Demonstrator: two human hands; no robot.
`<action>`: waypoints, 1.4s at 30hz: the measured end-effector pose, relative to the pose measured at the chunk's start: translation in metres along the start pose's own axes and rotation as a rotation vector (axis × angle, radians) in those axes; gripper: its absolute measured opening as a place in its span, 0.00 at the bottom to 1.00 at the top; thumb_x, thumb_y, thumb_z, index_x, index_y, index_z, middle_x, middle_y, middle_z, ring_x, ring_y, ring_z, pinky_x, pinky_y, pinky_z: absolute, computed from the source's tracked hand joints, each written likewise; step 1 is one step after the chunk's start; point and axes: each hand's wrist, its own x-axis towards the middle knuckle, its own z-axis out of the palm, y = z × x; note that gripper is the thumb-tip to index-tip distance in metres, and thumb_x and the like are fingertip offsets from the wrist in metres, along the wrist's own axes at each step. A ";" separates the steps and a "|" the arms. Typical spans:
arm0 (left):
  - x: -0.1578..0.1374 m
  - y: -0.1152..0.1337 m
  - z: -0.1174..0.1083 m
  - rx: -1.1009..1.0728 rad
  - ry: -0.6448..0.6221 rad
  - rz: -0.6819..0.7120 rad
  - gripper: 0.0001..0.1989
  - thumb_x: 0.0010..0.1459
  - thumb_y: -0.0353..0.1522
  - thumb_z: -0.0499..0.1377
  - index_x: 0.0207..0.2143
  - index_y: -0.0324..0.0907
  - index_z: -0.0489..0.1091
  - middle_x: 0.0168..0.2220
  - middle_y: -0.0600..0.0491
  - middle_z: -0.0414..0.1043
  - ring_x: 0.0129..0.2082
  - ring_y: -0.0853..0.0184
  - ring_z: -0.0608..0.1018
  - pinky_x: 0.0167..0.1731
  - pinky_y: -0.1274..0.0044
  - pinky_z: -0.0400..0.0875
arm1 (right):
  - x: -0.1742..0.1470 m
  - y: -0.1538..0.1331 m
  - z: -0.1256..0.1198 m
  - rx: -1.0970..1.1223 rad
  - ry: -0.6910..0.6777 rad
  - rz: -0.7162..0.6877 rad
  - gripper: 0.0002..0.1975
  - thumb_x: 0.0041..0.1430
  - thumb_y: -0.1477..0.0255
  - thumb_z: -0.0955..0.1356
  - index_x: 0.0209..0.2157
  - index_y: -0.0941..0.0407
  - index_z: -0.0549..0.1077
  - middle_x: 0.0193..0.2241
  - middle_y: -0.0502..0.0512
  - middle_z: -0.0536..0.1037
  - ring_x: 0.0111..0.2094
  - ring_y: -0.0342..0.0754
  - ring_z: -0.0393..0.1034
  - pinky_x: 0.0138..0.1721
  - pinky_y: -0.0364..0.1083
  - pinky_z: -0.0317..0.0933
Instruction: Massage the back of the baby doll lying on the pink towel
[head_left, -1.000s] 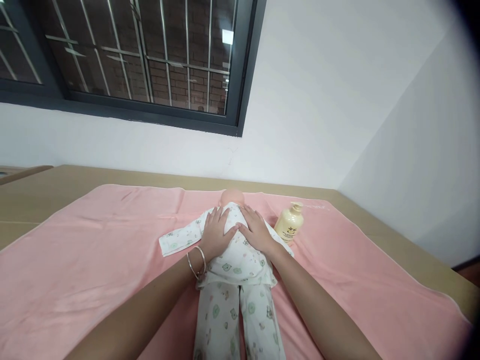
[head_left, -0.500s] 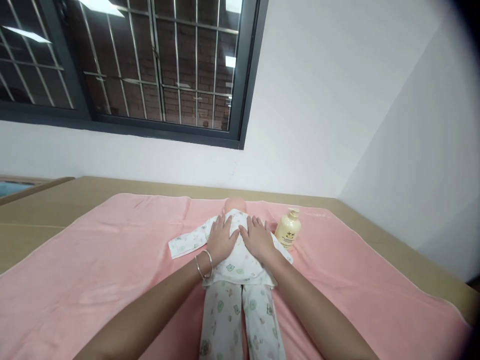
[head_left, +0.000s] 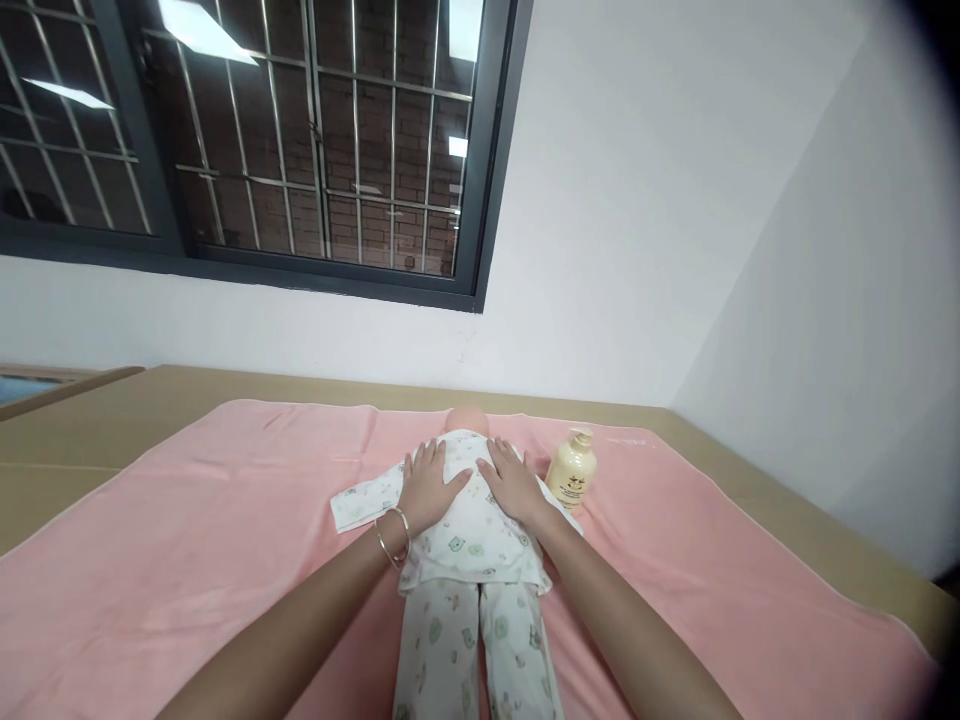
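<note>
A baby doll point(head_left: 466, 419) lies on a pink blanket point(head_left: 247, 500), its head toward the wall. It is dressed in a white printed top point(head_left: 480, 530) and matching trousers point(head_left: 442, 640). My left hand point(head_left: 433, 488) rests flat on the left upper part of the top, fingers spread, with a bangle point(head_left: 394, 537) at the wrist. On the right upper part lies my right hand point(head_left: 514, 483), also flat with the fingers apart. The thumbs point toward each other with a gap between them. One sleeve point(head_left: 367, 500) stretches out to the left; the other is partly hidden by my right hand and forearm.
A pale yellow pump bottle point(head_left: 571, 468) stands on the blanket just right of my right hand. The blanket covers a tan surface point(head_left: 225, 378) that meets a white wall point(head_left: 600, 250). Above is a dark-framed window point(head_left: 330, 150) with bars.
My hands have spread slightly apart across the top, the left one shifting outward to the left. The camera view has tilted up a little. The bottle stays in place.
</note>
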 end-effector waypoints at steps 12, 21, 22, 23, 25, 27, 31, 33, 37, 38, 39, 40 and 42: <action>-0.009 0.014 -0.003 0.061 0.047 0.198 0.26 0.65 0.37 0.46 0.63 0.38 0.58 0.67 0.44 0.53 0.67 0.57 0.55 0.66 0.59 0.47 | -0.021 -0.023 -0.019 -0.074 0.028 -0.113 0.24 0.70 0.66 0.52 0.59 0.60 0.65 0.57 0.66 0.69 0.61 0.53 0.58 0.63 0.57 0.38; -0.012 0.015 -0.001 0.198 0.102 0.116 0.28 0.65 0.41 0.46 0.62 0.33 0.58 0.64 0.37 0.57 0.65 0.50 0.59 0.64 0.54 0.49 | -0.013 -0.015 -0.004 -0.109 0.049 0.009 0.29 0.71 0.63 0.50 0.65 0.66 0.56 0.64 0.67 0.56 0.67 0.55 0.45 0.65 0.58 0.32; -0.016 0.019 0.000 0.215 0.140 0.156 0.25 0.66 0.37 0.45 0.60 0.34 0.61 0.62 0.38 0.61 0.64 0.52 0.61 0.63 0.54 0.51 | -0.021 -0.023 -0.005 -0.159 0.042 -0.002 0.29 0.70 0.65 0.51 0.64 0.68 0.56 0.63 0.70 0.58 0.66 0.57 0.48 0.65 0.57 0.34; -0.020 0.021 0.002 0.221 0.167 0.203 0.22 0.66 0.33 0.44 0.58 0.35 0.63 0.61 0.39 0.63 0.63 0.53 0.63 0.63 0.55 0.52 | -0.028 -0.030 -0.008 -0.205 0.023 -0.023 0.28 0.69 0.67 0.52 0.64 0.70 0.56 0.62 0.72 0.59 0.65 0.57 0.50 0.64 0.57 0.35; -0.024 0.024 0.004 0.197 0.181 0.283 0.22 0.64 0.28 0.43 0.57 0.36 0.65 0.60 0.42 0.65 0.63 0.57 0.65 0.64 0.58 0.53 | -0.040 -0.040 -0.015 -0.264 -0.024 -0.084 0.27 0.68 0.70 0.53 0.63 0.70 0.58 0.61 0.73 0.61 0.63 0.58 0.54 0.64 0.57 0.35; -0.023 0.023 0.004 0.141 0.154 0.311 0.23 0.63 0.27 0.44 0.57 0.36 0.65 0.61 0.44 0.64 0.64 0.60 0.63 0.65 0.62 0.53 | -0.042 -0.041 -0.021 -0.248 -0.041 -0.122 0.24 0.68 0.71 0.53 0.60 0.66 0.63 0.58 0.71 0.66 0.60 0.56 0.59 0.63 0.56 0.37; -0.014 0.016 0.002 0.053 0.070 0.154 0.27 0.62 0.34 0.47 0.63 0.35 0.56 0.67 0.44 0.53 0.68 0.57 0.54 0.66 0.58 0.47 | -0.016 -0.016 -0.021 -0.084 -0.010 -0.031 0.27 0.71 0.63 0.49 0.59 0.60 0.64 0.59 0.64 0.66 0.63 0.54 0.54 0.63 0.58 0.37; -0.010 0.014 0.002 0.051 0.043 0.078 0.32 0.62 0.40 0.48 0.65 0.33 0.51 0.68 0.41 0.47 0.69 0.55 0.50 0.66 0.55 0.44 | -0.001 -0.001 -0.015 -0.017 -0.037 0.044 0.30 0.71 0.58 0.49 0.65 0.59 0.56 0.66 0.61 0.54 0.67 0.53 0.42 0.65 0.60 0.30; -0.013 0.017 -0.001 0.135 0.103 0.065 0.32 0.64 0.43 0.47 0.63 0.32 0.55 0.66 0.37 0.53 0.67 0.51 0.55 0.64 0.55 0.47 | 0.002 0.001 -0.005 -0.051 -0.028 0.087 0.32 0.70 0.57 0.48 0.67 0.60 0.50 0.68 0.61 0.47 0.69 0.56 0.35 0.65 0.62 0.23; -0.017 0.020 -0.002 0.172 0.141 0.092 0.28 0.65 0.41 0.46 0.61 0.32 0.59 0.64 0.37 0.58 0.65 0.51 0.59 0.64 0.55 0.48 | -0.004 -0.005 -0.004 -0.087 -0.018 0.074 0.32 0.70 0.59 0.48 0.67 0.63 0.51 0.67 0.63 0.48 0.68 0.57 0.37 0.65 0.62 0.25; -0.021 0.023 -0.004 0.207 0.180 0.128 0.24 0.65 0.38 0.45 0.58 0.33 0.63 0.60 0.37 0.63 0.63 0.52 0.64 0.64 0.55 0.48 | -0.012 -0.012 -0.005 -0.120 -0.020 0.049 0.31 0.70 0.61 0.49 0.67 0.66 0.51 0.67 0.66 0.49 0.68 0.58 0.39 0.65 0.61 0.27; -0.025 0.025 -0.005 0.234 0.209 0.171 0.21 0.65 0.35 0.45 0.53 0.35 0.68 0.56 0.38 0.69 0.59 0.53 0.68 0.64 0.55 0.48 | -0.021 -0.020 -0.007 -0.151 -0.034 0.015 0.31 0.70 0.62 0.51 0.66 0.68 0.51 0.66 0.69 0.51 0.68 0.59 0.41 0.65 0.60 0.30; -0.032 0.030 -0.007 0.256 0.232 0.265 0.18 0.64 0.30 0.45 0.44 0.37 0.73 0.48 0.41 0.75 0.51 0.56 0.74 0.65 0.57 0.48 | -0.038 -0.034 -0.015 -0.188 -0.099 -0.075 0.32 0.68 0.65 0.54 0.66 0.71 0.51 0.65 0.73 0.52 0.67 0.60 0.44 0.65 0.57 0.36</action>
